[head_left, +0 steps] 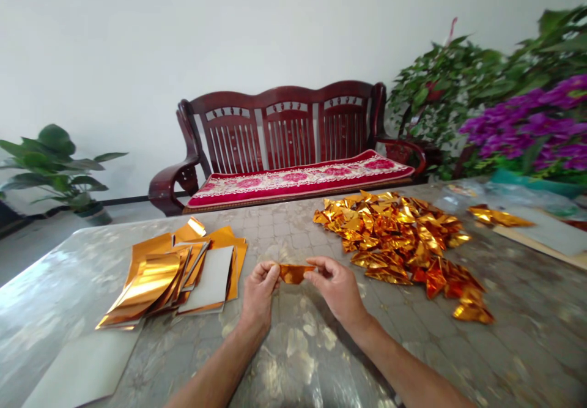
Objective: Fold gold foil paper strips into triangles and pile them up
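Observation:
Between my two hands is a small folded piece of gold foil paper (293,273), held level just above the table. My left hand (260,289) pinches its left end between thumb and fingers. At its right end, my right hand (337,285) grips it with thumb and index finger. To the left lies a loose stack of gold foil sheets (156,276), some turned with the pale grey back up. On the right is a large heap of folded gold foil pieces (389,230), shiny and pointed, trailing toward the near right.
A patterned table (284,347) spans the foreground. One pale sheet (85,365) lies near its left edge. At right are a board (550,237), clear plastic (463,194) and purple flowers (527,123). Behind stands a wooden bench (288,126) with a red cushion (298,178).

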Demonstrator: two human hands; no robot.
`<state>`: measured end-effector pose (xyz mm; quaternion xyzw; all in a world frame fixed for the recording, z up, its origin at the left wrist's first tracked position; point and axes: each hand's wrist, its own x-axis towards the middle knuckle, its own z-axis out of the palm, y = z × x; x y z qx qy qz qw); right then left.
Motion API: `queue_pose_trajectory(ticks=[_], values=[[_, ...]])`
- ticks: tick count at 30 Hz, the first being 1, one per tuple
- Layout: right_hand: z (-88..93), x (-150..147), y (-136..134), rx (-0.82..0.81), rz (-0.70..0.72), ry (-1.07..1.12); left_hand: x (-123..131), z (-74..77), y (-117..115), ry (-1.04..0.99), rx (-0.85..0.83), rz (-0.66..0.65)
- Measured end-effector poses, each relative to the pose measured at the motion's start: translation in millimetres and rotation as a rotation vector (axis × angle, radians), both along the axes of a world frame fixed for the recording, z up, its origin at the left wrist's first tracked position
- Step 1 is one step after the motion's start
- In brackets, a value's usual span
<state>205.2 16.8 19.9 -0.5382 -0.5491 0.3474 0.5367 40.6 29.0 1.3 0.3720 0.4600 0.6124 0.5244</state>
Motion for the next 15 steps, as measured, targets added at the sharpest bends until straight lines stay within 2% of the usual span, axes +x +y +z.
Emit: queue_pose_trajectory(ticks=[2,4,7,10,12,15], values=[[-0.8,2,1,-0.006,-0.006,0.015,-3,-1.6,1,0.08,0.035,-0.021],[-2.1,4,2,-0.011,0.003,0.022,-7,-0.8,2,0.25,0.101,-0.028],[-3.3,4,3,-0.007,0.054,0.013,-10,7.2,0,0.597,0.23,-0.047],[-2.9,2,2,0.012,0.103,-0.007,-6,17.4,-3,0.836,0.344,-0.15],[-2.9,2,3,-0.008,0.135,0.032,-2,20.1,-4,0.857,0.338,-0.202],[-5.2,6,6,-0.1,0.142,0.247,2,16.7,-1,0.681,0.176,-0.196]])
